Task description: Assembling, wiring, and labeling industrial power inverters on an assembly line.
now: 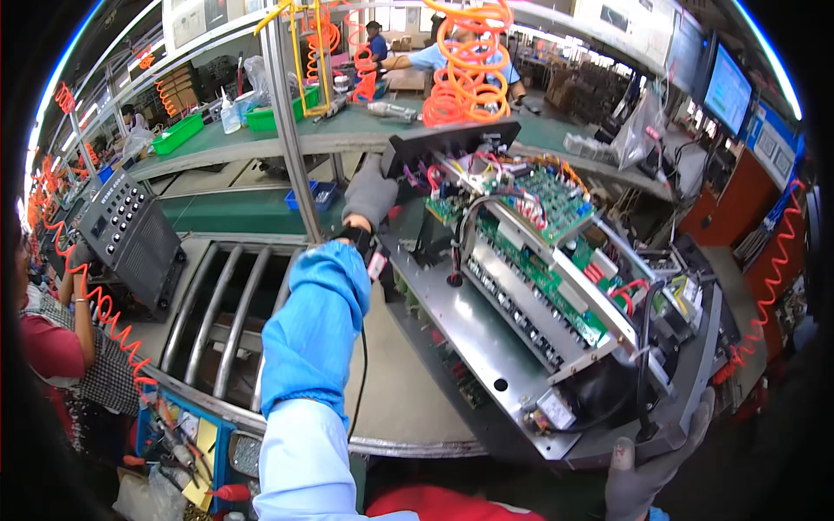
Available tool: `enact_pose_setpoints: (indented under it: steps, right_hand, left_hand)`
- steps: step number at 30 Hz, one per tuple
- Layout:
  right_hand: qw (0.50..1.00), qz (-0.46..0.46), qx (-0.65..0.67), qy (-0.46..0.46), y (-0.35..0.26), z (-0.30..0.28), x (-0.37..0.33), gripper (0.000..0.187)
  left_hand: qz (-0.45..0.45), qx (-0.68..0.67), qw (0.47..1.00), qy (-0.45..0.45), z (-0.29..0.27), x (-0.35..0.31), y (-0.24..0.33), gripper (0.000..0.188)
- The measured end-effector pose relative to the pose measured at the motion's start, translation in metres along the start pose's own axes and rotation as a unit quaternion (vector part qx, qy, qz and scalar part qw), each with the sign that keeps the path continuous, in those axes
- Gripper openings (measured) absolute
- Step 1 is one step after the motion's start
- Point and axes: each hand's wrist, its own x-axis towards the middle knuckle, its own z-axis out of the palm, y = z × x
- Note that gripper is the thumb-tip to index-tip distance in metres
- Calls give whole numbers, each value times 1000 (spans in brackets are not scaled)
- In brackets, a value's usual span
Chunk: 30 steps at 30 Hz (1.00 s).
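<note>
1. Chassis (pixel 473 317), lid off, fills the view from centre out to 4 o'clock; it sits askew, long side running from 11 to 4 o'clock. Can't tell how much of its weight is on the bench (pixel 395 382).
2. Left hand (pixel 369 193), grey glove, at 11 o'clock: I have it clamped on the left end of the black panel (pixel 460 143), at the chassis's far end. Some fingers hidden.
3. Right hand (pixel 638 473), grey glove too, between 4 and 5 o'clock: I've got it clamped on the chassis's near corner, thumb on my side, fingers round the outer edge.
4. Green boards (pixel 543 204) face up in the chassis, coloured wires among them, around 2 o'clock. Black cord (pixel 644 356) at 4 o'clock, over the near end.
5. Rollers (pixel 228 321) at 8 o'clock, left of my blue sleeve (pixel 314 304).
6. Grey cabinet (pixel 130 239) with knobs at 9 o'clock; a co-worker's arm (pixel 82 326) near it, lower down.
7. Blue tray (pixel 313 196) at 10 o'clock, just beyond the left hand; green bin (pixel 178 135) further out, same direction.
8. Orange hose (pixel 469 74) coiled at 12 o'clock, monitor (pixel 728 91) at 2.
</note>
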Motion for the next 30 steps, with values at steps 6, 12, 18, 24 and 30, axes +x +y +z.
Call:
enact_pose_setpoints:
  steps: [6,12,18,24,30]
  right_hand:
    - [996,-41,-3,85,-2,23,1,83]
    - [978,-11,112,175,39,28,-12,64]
    - [987,80,31,136,118,15,-45,59]
    - [991,57,63,103,166,3,-41,61]
    - [971,110,183,110,178,9,-24,68]
  left_hand:
    - [-14,19,1000,19,1,-10,-2,33]
    - [-2,62,997,46,-20,-46,-12,37]
    - [15,103,983,149,-61,-141,-21,37]
    - [-20,119,965,232,-77,-215,-40,44]
    - [-9,152,946,287,-84,-243,-58,42]
